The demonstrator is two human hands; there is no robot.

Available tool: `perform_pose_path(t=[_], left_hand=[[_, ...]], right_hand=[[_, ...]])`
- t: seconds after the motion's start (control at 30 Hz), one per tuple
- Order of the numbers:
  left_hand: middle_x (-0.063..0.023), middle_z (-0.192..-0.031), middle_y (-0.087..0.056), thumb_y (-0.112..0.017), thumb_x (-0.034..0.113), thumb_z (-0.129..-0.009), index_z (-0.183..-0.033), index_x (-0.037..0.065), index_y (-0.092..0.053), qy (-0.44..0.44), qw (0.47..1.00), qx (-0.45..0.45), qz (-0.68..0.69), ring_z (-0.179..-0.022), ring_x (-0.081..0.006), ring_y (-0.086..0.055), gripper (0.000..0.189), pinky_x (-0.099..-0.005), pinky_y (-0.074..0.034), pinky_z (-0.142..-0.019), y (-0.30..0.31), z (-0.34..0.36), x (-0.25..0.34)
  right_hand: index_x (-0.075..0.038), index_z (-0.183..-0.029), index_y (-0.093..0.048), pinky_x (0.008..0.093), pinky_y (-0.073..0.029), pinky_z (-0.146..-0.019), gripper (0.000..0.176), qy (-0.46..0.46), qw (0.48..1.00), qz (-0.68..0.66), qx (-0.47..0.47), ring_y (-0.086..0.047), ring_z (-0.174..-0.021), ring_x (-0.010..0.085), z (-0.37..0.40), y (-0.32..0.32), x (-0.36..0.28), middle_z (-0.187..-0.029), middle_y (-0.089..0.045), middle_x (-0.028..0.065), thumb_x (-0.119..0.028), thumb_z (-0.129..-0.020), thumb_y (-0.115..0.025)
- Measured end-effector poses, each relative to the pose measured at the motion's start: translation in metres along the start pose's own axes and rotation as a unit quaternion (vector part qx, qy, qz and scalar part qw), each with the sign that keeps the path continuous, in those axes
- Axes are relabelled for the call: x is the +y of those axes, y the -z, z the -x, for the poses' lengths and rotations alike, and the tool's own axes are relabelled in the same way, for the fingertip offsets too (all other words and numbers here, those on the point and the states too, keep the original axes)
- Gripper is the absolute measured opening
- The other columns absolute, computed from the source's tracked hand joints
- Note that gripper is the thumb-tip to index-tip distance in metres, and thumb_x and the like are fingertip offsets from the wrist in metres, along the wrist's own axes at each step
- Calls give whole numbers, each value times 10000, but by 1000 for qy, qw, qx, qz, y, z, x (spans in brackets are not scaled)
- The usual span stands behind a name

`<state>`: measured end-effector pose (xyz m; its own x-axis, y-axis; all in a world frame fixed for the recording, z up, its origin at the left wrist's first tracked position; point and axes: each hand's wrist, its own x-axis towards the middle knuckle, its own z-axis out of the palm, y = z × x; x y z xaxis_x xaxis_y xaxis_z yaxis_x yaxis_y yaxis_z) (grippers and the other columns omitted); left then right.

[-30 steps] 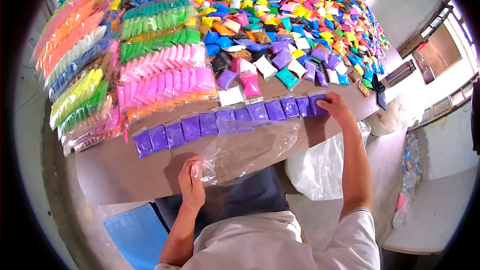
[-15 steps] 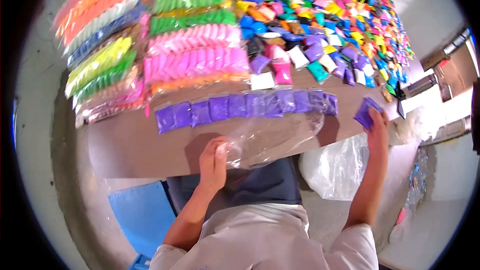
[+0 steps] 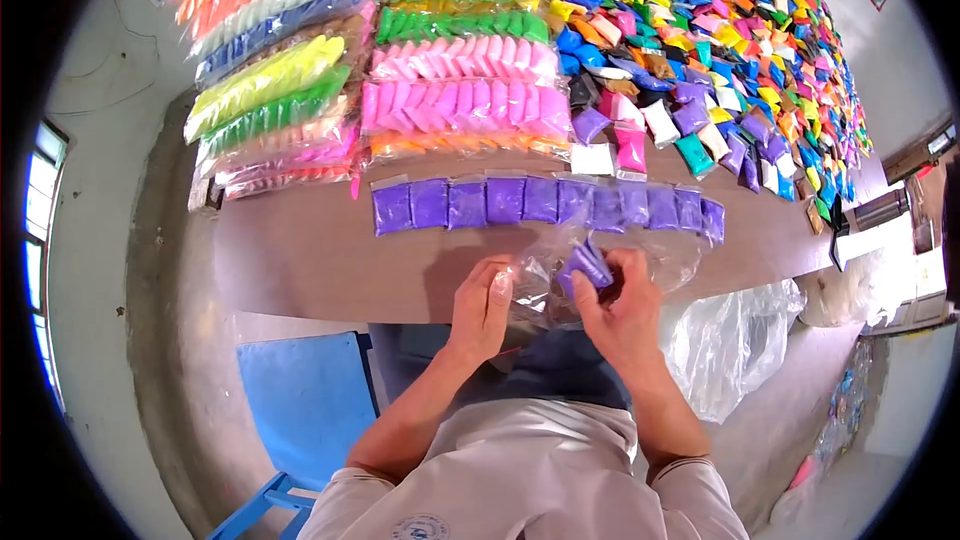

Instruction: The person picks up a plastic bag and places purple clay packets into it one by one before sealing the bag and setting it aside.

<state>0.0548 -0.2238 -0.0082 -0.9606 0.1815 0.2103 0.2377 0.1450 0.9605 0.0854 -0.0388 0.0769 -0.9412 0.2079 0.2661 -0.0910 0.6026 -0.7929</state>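
My left hand (image 3: pixel 482 308) grips the edge of a clear plastic bag (image 3: pixel 535 285) over the table's near edge. Fingers and thumb of my right hand (image 3: pixel 622 308) pinch a few small purple packets (image 3: pixel 584 268), held together at the bag and overlapping it in this view. Just beyond both hands, a row of purple packets (image 3: pixel 505 202) lies side by side across the table (image 3: pixel 310 250). The clear film of the bag stretches rightward past my right hand, below the row's right end.
Bagged rows of pink packets (image 3: pixel 465 108) and other colours are stacked at the back left. A large heap of mixed coloured packets (image 3: pixel 730 50) covers the back right. A blue chair (image 3: pixel 305 405) stands at the lower left, a big clear plastic sack (image 3: pixel 735 345) at the right.
My right hand has come in from the far right with the purple packets to the bag beside my left hand. The whole view has shifted, while my left hand keeps the bag.
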Motion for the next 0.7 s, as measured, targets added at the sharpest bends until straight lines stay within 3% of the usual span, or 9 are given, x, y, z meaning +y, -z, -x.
perform_pose_path(t=[0.07,0.13,0.2,0.27,0.3,0.43,0.5,0.6,0.7], left_hand=[[-213,-1099,-629,-416,260,-1051,-1026,-49,-637,-27,999,2,-34,-996,-371,-628,381,-398,-482,-882,0,-1,-3],[-222,-1104,-629,-411,260,-1051,-1038,-54,-635,-18,999,-2,-41,-1000,-386,-625,385,-401,-483,-880,1,-3,6],[-231,-1109,-628,-407,259,-1051,-1051,-59,-632,-11,999,-6,-47,-1003,-401,-622,390,-404,-483,-879,1,-4,8],[-238,-1117,-629,-401,263,-1051,-1064,-61,-628,-16,999,7,-40,-1005,-417,-620,396,-403,-484,-877,0,-4,7],[-238,-1117,-629,-401,263,-1051,-1064,-61,-628,-15,999,8,-41,-1005,-417,-620,396,-403,-484,-877,0,-4,7],[-224,-1118,-634,-429,260,-1048,-1068,-60,-624,-5,999,11,-34,-993,-372,-634,376,-394,-487,-873,1,-4,7],[-218,-1115,-637,-441,257,-1047,-1068,-59,-623,-9,999,14,-28,-987,-353,-638,365,-388,-487,-872,1,-6,9],[-207,-1111,-641,-454,254,-1047,-1063,-57,-622,-7,1000,15,-11,-984,-318,-636,354,-370,-486,-874,2,-7,10],[-202,-1102,-640,-446,261,-1052,-1059,-54,-623,-11,1000,14,-4,-981,-308,-632,361,-360,-484,-875,1,-8,8]], right_hand=[[-7,-1058,-547,352,-517,-575,328,-12,999,-10,-34,-669,-639,251,3,-11,1,-833,-678,155,-150,-846,-754],[10,-1074,-554,291,-491,-562,348,54,998,-27,-28,-605,-618,147,7,-21,7,-808,-654,108,-103,-824,-768],[7,-1073,-554,303,-513,-577,358,87,995,-29,-41,-631,-619,186,9,-28,14,-802,-654,124,-94,-809,-773],[-19,-1057,-524,401,-531,-601,376,80,993,-2,-85,-664,-687,329,11,-36,18,-825,-647,155,-95,-782,-769],[-19,-1059,-523,416,-529,-610,390,64,993,-5,-99,-662,-719,342,11,-38,21,-867,-646,164,-100,-772,-773],[-24,-1070,-520,413,-531,-611,411,70,993,35,-85,-665,-723,335,10,-40,18,-909,-639,172,-110,-766,-782],[-24,-1073,-520,407,-541,-628,434,23,988,7,-152,-668,-725,332,8,-36,10,-913,-630,174,-111,-750,-795],[-21,-1062,-526,399,-548,-641,425,33,975,-80,-202,-672,-724,328,3,-28,13,-916,-623,177,-102,-742,-793],[-14,-1027,-537,397,-549,-660,391,-8,967,-53,-250,-670,-746,339,-3,-27,16,-959,-623,182,-84,-731,-784]])
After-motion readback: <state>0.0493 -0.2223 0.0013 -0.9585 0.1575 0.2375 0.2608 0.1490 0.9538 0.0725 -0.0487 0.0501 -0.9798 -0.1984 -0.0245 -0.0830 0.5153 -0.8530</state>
